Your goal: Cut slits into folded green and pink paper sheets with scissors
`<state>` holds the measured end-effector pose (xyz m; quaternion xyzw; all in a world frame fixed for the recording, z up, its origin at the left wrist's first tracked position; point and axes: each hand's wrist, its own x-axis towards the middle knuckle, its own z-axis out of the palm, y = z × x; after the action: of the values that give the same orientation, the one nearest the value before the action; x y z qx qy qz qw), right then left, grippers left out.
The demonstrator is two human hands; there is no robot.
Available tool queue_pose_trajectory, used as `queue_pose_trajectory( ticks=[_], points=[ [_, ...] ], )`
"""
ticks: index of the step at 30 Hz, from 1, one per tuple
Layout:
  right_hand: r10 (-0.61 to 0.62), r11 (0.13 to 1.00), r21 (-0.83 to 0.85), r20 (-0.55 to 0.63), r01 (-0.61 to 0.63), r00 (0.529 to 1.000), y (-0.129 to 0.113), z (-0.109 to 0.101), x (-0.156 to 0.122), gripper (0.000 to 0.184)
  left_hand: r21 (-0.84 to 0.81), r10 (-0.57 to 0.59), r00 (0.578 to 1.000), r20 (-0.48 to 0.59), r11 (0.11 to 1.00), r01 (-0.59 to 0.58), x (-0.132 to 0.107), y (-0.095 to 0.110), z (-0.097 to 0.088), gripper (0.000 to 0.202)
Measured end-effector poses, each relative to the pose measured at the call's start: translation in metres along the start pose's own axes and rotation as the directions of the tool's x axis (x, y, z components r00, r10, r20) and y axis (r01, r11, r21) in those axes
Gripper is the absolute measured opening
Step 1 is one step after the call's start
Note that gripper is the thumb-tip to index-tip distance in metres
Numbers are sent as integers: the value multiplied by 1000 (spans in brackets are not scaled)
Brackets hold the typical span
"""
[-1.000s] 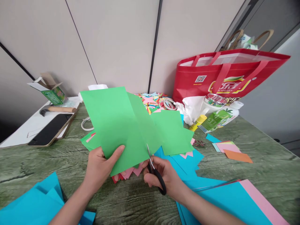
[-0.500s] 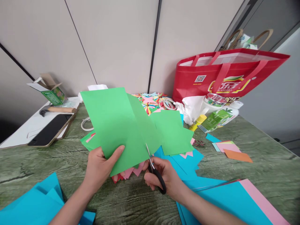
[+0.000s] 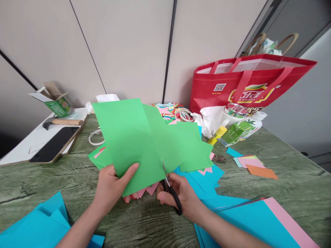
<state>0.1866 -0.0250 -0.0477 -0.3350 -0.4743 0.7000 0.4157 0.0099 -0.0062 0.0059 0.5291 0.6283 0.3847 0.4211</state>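
Observation:
My left hand [image 3: 112, 187] pinches the lower left edge of a green sheet of paper [image 3: 126, 137], thumb on top, the other fingers mostly hidden beneath. The sheet is raised above the table and has a lengthwise crease. In my right hand [image 3: 181, 191] is a pair of black-handled scissors [image 3: 174, 199], with its blades at the lower right edge of the sheet. Behind the sheet, square green papers [image 3: 192, 144] lie on pink and blue ones, partly covered.
Blue sheets lie at the near left [image 3: 38, 224] and near right [image 3: 248, 220]. A red bag [image 3: 212, 89], yellow glue stick [image 3: 217, 135] and green carton [image 3: 238, 132] stand at the back right. A phone [image 3: 55, 144] and hammer [image 3: 66, 122] are at the left.
The green sheet has shifted slightly right and down with my left hand. The scissors remain at its lower right edge, their blades at a slightly different angle.

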Motion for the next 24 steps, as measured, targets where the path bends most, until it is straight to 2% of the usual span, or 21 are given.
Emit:
queue_pose_trajectory(
  ticks=[11,24],
  points=[
    [8,1000,-14,-57,-9,998,-1,3,0,38,6,12,1000,0,1000,-12,1,-2,0,36],
    [-2,1000,-5,-33,2,999,-1,2,0,37,3,-2,1000,-21,1000,3,1,0,1,36]
  ],
)
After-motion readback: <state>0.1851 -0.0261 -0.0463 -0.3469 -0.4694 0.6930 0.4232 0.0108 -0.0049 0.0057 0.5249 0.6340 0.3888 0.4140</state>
